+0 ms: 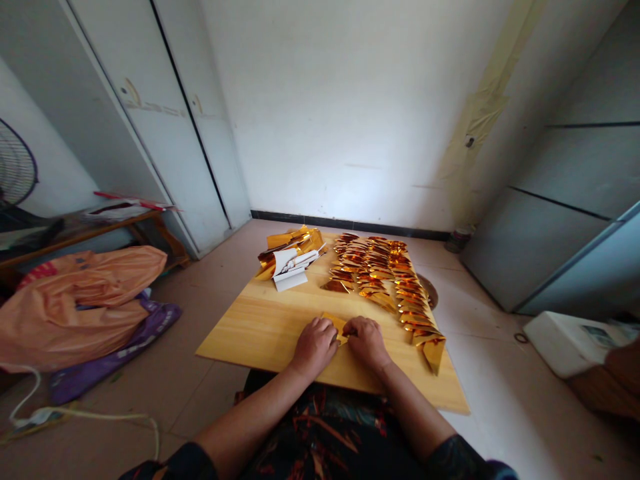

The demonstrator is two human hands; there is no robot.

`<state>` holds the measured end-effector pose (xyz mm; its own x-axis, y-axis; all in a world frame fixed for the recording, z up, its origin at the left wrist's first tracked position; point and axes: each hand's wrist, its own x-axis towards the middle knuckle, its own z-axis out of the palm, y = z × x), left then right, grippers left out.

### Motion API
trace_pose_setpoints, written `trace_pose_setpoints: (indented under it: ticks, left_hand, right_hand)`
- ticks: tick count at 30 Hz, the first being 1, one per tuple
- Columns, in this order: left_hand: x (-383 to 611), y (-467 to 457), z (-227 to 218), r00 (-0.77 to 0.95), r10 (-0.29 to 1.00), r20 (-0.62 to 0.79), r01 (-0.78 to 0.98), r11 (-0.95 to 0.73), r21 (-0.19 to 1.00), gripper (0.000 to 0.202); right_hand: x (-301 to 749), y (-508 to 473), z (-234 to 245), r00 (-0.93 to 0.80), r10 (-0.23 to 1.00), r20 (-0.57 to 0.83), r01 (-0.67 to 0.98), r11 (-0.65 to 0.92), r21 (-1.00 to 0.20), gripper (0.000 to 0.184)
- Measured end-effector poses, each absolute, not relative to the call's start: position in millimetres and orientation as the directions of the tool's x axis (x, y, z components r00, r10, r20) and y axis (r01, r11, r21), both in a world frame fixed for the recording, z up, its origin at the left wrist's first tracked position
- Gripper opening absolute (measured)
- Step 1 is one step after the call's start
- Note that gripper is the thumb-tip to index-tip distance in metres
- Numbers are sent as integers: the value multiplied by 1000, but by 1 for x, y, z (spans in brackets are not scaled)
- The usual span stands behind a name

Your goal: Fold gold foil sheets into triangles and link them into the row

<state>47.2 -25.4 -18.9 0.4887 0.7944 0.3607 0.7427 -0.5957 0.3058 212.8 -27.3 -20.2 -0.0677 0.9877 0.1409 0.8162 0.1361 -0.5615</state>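
Both hands [315, 344] grasp gold paper [341, 325]; the purple bag [100, 371] bears unreadable white lettering [159, 323]

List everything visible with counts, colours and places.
board: one, tan, centre
foil piece: one, gold, board's front
folded foil pieces: many, gold, board's right
foil sheets: several, gold, board's far left
paper: count unclear, white, by foil sheets
fan: one, dark, far left
bench: one, brown, left
bags: two, orange, purple, left floor
cables: some, whitish, left floor
wardrobe: one, pale grey, back left
back wall: one, white, behind
tall unit: one, grey, right
box: one, white, right floor
left hand: one, bare, touching foil piece
right hand: one, bare, likewise
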Motion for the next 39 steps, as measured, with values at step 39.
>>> trace_pose_setpoints:
  ticks: [39]
  left_hand:
    - [4, -20, -13, 751, 574, 326, 571, -813, 116, 26]
  right_hand:
    - [225, -37, 2, -558, 803, 210, 733, 595, -329, 20]
